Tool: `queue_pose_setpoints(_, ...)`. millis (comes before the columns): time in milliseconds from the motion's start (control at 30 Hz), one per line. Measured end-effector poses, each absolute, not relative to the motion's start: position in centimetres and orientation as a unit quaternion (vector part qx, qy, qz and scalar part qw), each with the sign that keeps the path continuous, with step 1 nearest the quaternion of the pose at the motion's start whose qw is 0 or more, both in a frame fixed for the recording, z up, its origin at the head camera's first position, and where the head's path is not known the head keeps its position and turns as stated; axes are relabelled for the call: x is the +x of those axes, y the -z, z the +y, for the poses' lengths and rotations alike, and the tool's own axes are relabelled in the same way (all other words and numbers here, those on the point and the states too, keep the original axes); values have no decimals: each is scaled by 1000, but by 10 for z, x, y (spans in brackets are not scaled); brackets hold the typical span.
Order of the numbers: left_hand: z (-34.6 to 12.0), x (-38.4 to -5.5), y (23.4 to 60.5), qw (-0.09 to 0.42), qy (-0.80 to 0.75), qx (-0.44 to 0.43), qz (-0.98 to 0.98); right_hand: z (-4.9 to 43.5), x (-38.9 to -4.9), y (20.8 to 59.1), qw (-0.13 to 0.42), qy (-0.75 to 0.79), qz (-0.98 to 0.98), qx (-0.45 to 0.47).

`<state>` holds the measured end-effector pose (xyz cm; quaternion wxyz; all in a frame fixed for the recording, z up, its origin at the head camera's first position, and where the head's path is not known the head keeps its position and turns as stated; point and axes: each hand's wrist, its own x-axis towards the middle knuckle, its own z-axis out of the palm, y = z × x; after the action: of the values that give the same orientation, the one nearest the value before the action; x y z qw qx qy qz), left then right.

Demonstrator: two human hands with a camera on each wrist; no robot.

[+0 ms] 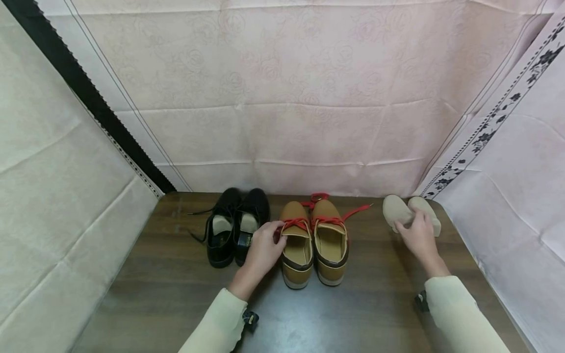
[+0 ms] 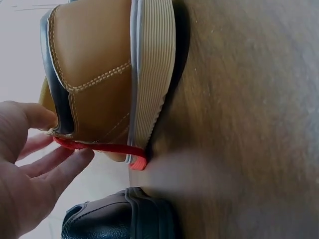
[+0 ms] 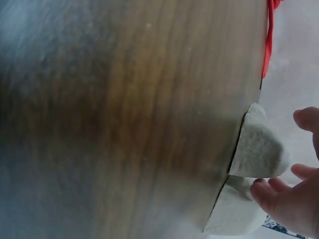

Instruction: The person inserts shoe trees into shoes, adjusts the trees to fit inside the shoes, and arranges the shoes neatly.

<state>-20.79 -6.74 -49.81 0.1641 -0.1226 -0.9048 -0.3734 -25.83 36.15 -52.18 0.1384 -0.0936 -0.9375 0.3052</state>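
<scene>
The tan shoes (image 1: 329,245) stand side by side on the desk (image 1: 167,304), between the black shoes (image 1: 221,252) and the white slippers (image 1: 396,212). The left hand (image 1: 265,245), fingers bent, touches one tan shoe by its red lace (image 1: 295,224) (I can't tell if it grips). The right hand (image 1: 417,235), thumb and fingers parted, reaches over the slippers, gripping neither.

The back wall (image 1: 335,73), at 12 o'clock, was pale pink, creased, with faint roses. A black strip (image 1: 88,92) ran through 10 o'clock beside the creased, whitish left wall (image 1: 53,196). At 2 o'clock, a floral band (image 1: 499,117) edged the white right wall (image 1: 525,191). The brown wood surface (image 1: 150,299) carried soft glare (image 1: 291,311) at 6 o'clock.
</scene>
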Motion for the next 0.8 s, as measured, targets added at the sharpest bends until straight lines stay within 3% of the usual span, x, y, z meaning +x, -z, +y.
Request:
queue_pose_setpoints(267, -70, -213, 501, 181, 391, -137, -892, 362, -260, 528, 104, -312, -936, -122)
queue_pose_setpoints(633, -75, -222, 504, 118, 499, -85, -854, 362, -261, 535, 123, -329, -928, -127)
queue_pose_setpoints(800, -75, -225, 504, 114, 510, -75, -849, 363, -262, 537, 118, -331, -927, -135)
